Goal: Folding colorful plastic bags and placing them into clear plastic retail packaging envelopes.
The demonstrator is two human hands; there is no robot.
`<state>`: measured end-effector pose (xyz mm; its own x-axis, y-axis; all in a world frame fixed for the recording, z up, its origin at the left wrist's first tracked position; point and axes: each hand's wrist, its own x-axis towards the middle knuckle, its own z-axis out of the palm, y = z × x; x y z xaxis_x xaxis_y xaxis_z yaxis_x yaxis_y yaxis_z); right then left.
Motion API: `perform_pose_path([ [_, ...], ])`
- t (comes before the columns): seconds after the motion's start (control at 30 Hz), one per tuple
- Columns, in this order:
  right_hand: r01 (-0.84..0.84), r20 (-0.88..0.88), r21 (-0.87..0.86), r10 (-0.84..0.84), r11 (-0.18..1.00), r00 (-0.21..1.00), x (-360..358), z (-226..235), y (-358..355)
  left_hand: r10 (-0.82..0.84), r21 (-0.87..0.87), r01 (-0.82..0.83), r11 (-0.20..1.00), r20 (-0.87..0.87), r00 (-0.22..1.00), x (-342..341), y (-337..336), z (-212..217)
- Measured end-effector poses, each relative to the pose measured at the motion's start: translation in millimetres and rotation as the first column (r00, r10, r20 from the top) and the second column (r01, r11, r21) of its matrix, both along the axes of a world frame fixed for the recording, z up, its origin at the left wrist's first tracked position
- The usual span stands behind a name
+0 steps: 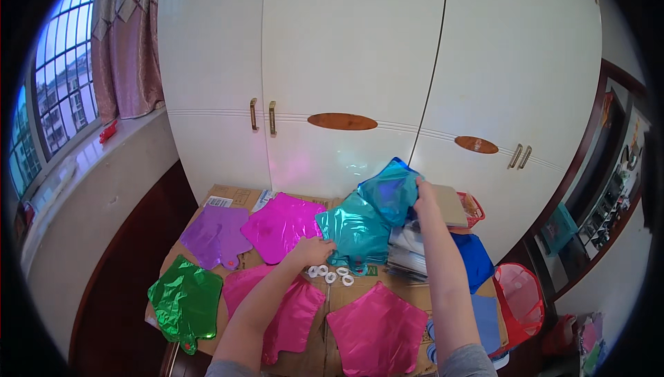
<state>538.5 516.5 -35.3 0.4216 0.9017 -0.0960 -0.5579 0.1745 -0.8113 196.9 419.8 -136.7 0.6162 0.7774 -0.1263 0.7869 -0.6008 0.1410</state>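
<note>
My right hand [423, 194] is raised and grips the edge of a teal foil balloon [391, 190], lifting it off a stack of teal foil balloons [356, 233]. My left hand [315, 250] rests flat on the lower left edge of that teal stack, fingers spread. Just below the left hand lie several small white rings [330, 274] on the cardboard surface [228, 196].
Flat foil balloons lie around: purple [214, 235], magenta [282, 223], green [185, 299], two pink ones [377, 330], blue [474, 258]. A stack of silvery packets [409, 251] sits under my right arm. A red mesh basket [520, 295] stands at right. White wardrobe doors [346, 66] rise behind.
</note>
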Motion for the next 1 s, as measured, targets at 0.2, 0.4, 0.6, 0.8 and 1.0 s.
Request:
perform_pose_path([
  [0.2,0.282,0.271,0.222,-0.337,0.933,0.902,0,46,-4,0.007,0.055,-0.008,0.998,0.020,1.000,-6,-5,-5],
  [0.4,0.399,0.379,0.442,-0.571,0.803,0.728,-23,102,-11,0.006,0.066,-0.007,0.998,0.016,1.000,-4,-8,-4],
  [0.6,0.039,0.795,0.602,-0.604,0.797,0.062,-80,133,-41,0.033,0.003,-0.034,0.999,0.092,0.995,-10,-21,18],
  [0.8,-0.564,0.653,0.376,-0.642,0.735,-0.402,-196,65,-53,0.237,0.197,-0.359,0.912,0.462,0.855,-80,-30,21],
  [1.0,-0.798,0.763,-0.019,-0.507,0.602,-0.400,-308,-72,-76,0.532,0.192,-0.562,0.805,0.185,0.826,-159,-58,12],
])
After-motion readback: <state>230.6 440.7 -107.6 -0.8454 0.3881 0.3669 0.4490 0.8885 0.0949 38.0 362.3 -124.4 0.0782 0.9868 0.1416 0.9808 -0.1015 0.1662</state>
